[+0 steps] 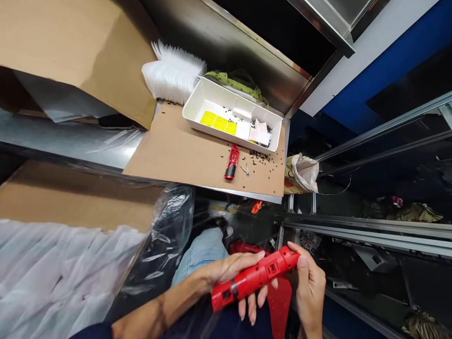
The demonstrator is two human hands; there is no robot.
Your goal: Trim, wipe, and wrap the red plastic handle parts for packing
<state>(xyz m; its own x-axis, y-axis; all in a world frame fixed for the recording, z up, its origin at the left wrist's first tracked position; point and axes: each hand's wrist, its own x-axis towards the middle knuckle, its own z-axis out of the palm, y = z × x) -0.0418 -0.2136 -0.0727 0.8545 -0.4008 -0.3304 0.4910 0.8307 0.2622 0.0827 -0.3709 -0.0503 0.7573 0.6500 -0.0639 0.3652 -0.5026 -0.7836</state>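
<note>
A red cylindrical plastic tool housing [256, 278] lies slantwise across my left hand [226, 269]. It has a dark band near its lower end and a small rectangular opening near its upper end. My left fingers wrap round it from below, with the thumb along its top side. At the upper right end, the thumb and forefinger of my right hand [311, 288] close on the housing's tip. Whether a small part sits between those fingertips, I cannot tell. Another red housing [232, 161] with a black end lies on the cardboard-covered bench [183, 150] beyond my hands.
A white bin [215, 132] on the bench holds yellow labels [219, 123], paper pieces and small black parts. More black bits [259, 155] lie scattered beside tweezers-like metal [246, 169]. White foam sleeves [173, 70], a cardboard box [88, 52] and a paper bag [304, 173] stand around.
</note>
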